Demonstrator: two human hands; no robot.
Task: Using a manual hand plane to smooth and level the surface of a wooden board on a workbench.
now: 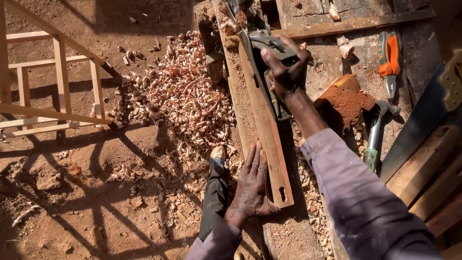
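Observation:
A long reddish wooden board lies lengthwise on a worn workbench. My left hand rests flat against the board's near left edge, fingers spread. My right hand grips the handle of a metal hand plane that sits on the board's far end. A slot hole shows near the board's near end.
Wood shavings litter the dirt ground left of the bench. A wooden frame stands at far left. On the bench right lie a hammer, an orange-handled tool, a hand saw and a sawdust-covered block. My shoe shows below.

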